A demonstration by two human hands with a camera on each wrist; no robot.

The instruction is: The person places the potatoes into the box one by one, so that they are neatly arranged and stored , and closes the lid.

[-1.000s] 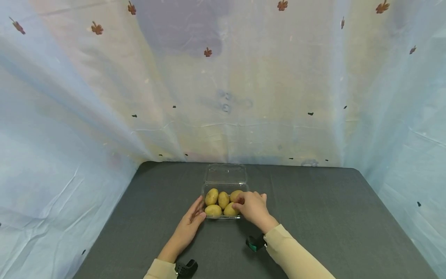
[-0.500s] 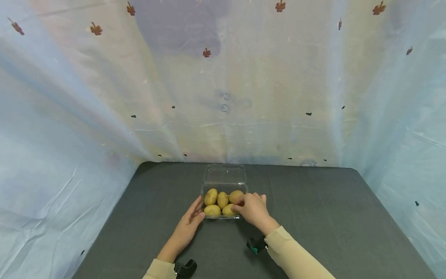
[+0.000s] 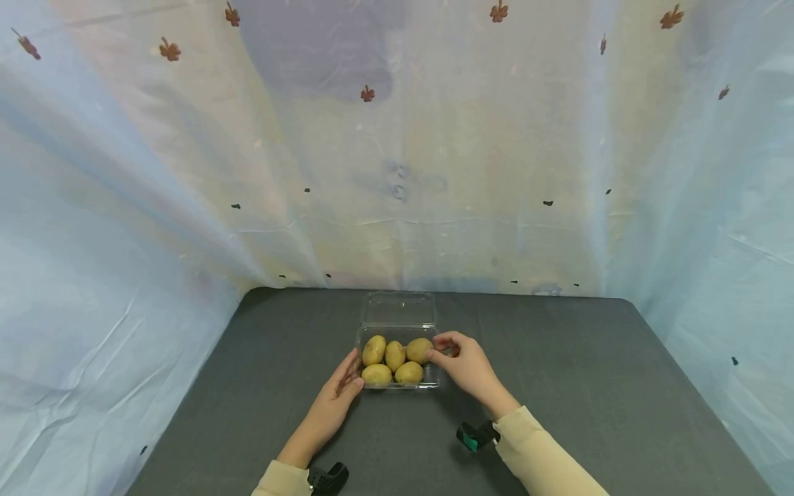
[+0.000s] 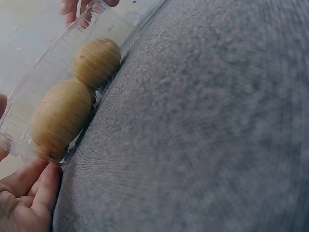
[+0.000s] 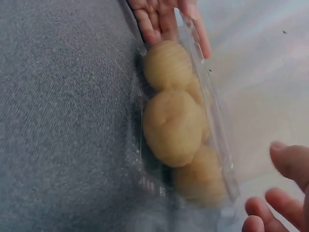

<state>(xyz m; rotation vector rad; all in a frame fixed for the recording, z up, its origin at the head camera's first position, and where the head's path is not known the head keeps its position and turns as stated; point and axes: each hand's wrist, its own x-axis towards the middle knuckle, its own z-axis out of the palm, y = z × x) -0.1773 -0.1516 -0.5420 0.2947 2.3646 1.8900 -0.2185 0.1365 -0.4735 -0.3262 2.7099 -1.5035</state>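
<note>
A clear plastic clamshell box (image 3: pixel 400 387) stands on the grey table with its lid (image 3: pixel 400 308) folded open at the back. Several yellow potatoes (image 3: pixel 397 362) lie in it. My left hand (image 3: pixel 349 377) rests with straight fingers against the box's left wall, and its fingertips (image 4: pixel 26 193) touch the near corner. My right hand (image 3: pixel 448 348) hovers just off the box's right rim with its fingers loosely curled, holding nothing. In the right wrist view its fingertips (image 5: pixel 286 162) stand apart from the box wall (image 5: pixel 218 133), with the potatoes (image 5: pixel 171 125) behind it.
The grey table (image 3: pixel 558 386) reaches to a pale cloth backdrop (image 3: pixel 397 172) that closes off the back and both sides. Small camera units sit on my left wrist (image 3: pixel 329 477) and my right wrist (image 3: pixel 474 436).
My right hand has drawn back from above the potatoes to the box's right side. The left hand and the box have stayed put.
</note>
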